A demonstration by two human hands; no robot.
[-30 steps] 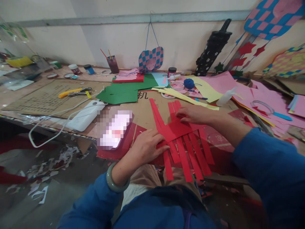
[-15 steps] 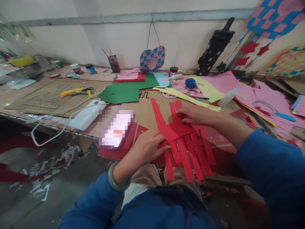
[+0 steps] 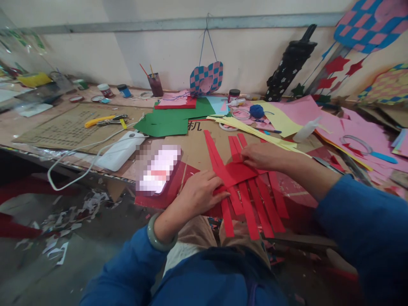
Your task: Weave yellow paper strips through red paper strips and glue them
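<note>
Several red paper strips (image 3: 248,208) run up and down beneath a wider red paper band (image 3: 237,173), and their lower ends hang over the table's front edge. My left hand (image 3: 200,192) has its thumb and fingers closed on the band's left end. Curled down at the upper right is my right hand (image 3: 263,157), its fingertips pinched on the red paper near the upper strips. Those fingertips partly hide the paper under them. Two narrow upper strips (image 3: 213,148) fan out at the left, above my left hand.
A phone (image 3: 159,170) and a white power bank (image 3: 123,151) with a cable lie at the left. Behind are green paper (image 3: 165,121), yellow strips (image 3: 251,132), a blue yarn ball (image 3: 256,111) and a glue bottle (image 3: 306,129). Yellow-handled pliers (image 3: 105,121) rest on cardboard.
My right hand's fingers have curled in and closed down on the red paper. My left hand stays at the band's left end. The view has shifted slightly.
</note>
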